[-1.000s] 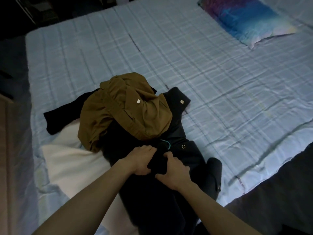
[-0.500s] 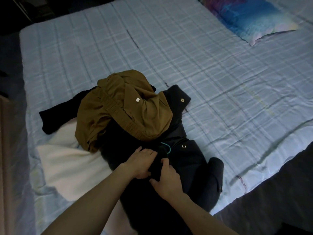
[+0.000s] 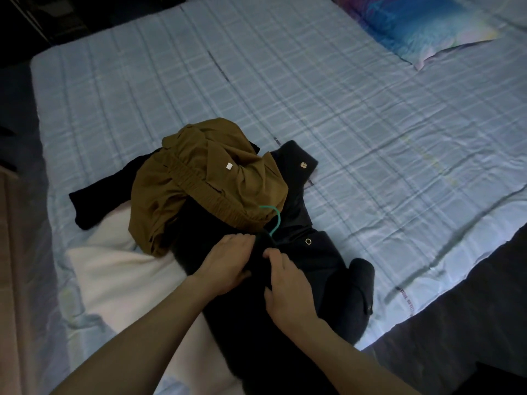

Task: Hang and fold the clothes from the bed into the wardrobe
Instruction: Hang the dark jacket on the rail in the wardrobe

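Note:
A pile of clothes lies on the bed (image 3: 370,115) near its front edge. On top sits a crumpled brown garment (image 3: 205,181) with an elastic waistband. Below it spreads a black garment (image 3: 322,258) with gold buttons, and a white garment (image 3: 114,275) lies underneath at the left. A green hanger hook (image 3: 273,220) sticks out of the black garment's neck. My left hand (image 3: 228,263) and my right hand (image 3: 288,289) both grip the black fabric just below the hook, close together. The rest of the hanger is hidden inside the cloth.
A colourful pillow (image 3: 422,21) lies at the bed's far right. Another black piece (image 3: 97,201) pokes out left of the pile. The dark floor (image 3: 456,337) runs along the bed's right front edge. A brown surface (image 3: 11,280) borders the left side.
More of the green hanger hook now shows above the black garment's neck. Both hands have shifted slightly on the fabric and still hold it.

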### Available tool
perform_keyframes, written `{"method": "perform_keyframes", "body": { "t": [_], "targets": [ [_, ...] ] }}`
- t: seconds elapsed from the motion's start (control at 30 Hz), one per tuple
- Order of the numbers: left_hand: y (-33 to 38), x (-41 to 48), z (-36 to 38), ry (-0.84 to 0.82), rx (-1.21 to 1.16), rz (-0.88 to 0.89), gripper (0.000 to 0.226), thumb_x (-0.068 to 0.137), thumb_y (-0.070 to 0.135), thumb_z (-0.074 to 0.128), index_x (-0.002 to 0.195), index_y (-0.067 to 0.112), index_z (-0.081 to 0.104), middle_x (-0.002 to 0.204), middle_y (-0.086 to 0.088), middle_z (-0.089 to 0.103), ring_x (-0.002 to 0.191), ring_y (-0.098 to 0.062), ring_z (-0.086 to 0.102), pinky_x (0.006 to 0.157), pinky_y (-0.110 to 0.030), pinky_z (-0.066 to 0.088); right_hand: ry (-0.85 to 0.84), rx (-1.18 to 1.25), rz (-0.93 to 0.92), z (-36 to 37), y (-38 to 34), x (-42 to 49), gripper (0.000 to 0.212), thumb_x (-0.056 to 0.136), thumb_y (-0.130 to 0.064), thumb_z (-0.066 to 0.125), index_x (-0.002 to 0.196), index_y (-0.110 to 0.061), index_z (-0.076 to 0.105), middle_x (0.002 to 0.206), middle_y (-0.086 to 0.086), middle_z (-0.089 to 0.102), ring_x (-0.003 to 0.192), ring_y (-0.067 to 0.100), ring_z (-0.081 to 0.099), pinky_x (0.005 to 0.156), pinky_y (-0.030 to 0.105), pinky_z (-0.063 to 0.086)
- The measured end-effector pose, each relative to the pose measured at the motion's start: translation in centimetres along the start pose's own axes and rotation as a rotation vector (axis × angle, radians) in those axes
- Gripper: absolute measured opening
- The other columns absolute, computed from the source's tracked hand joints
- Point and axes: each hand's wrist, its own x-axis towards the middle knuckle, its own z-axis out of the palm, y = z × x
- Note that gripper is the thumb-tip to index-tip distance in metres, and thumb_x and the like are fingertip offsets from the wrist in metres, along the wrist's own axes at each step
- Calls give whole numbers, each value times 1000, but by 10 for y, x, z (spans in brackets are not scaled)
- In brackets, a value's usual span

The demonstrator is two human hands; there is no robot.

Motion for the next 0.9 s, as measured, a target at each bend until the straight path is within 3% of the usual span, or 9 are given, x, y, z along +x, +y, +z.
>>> {"method": "perform_keyframes", "body": {
  "t": [0.17,0.27,0.43,0.53,0.7,0.9],
  "targets": [
    [17,2,-51,285,50,60,48,66,32,85,100,19,53,88,1,59,74,-16,59,66,-24,44,156,-113,-159,-53,-7,4,71,73,-5,69,133,-25,37,114,-1,54,96,20,56,79,34,49],
    [28,10,-76,446,117,123,37,77,37,75,97,12,58,84,-4,58,70,-21,58,63,-35,49,291,-42,-182,-85,-10,3,75,67,-1,76,128,-23,37,113,6,59,89,23,60,72,38,53],
    [43,11,-126,655,147,186,44,92,42,54,95,0,65,80,-12,60,67,-27,57,57,-37,47,407,153,-141,-130,-16,1,75,67,-14,84,127,-21,40,115,2,60,94,16,60,77,23,45],
    [54,9,-161,727,125,190,45,92,39,55,95,-4,67,80,-16,62,65,-30,59,55,-39,49,459,9,-219,-161,-25,5,60,73,-21,77,127,-18,52,113,0,60,95,20,62,72,30,54],
    [74,14,-223,842,165,252,30,90,19,58,101,-8,62,82,-23,64,66,-36,63,55,-44,53,623,-82,-325,-223,-46,8,47,79,-25,65,124,-20,55,109,0,57,89,20,60,60,33,54],
    [105,13,-285,967,261,344,22,91,4,49,104,-7,63,84,-19,60,69,-31,55,58,-42,48,813,-117,-468,-289,-61,-1,39,83,-29,58,121,-19,53,108,6,58,88,25,60,63,34,52]
  ]
}}
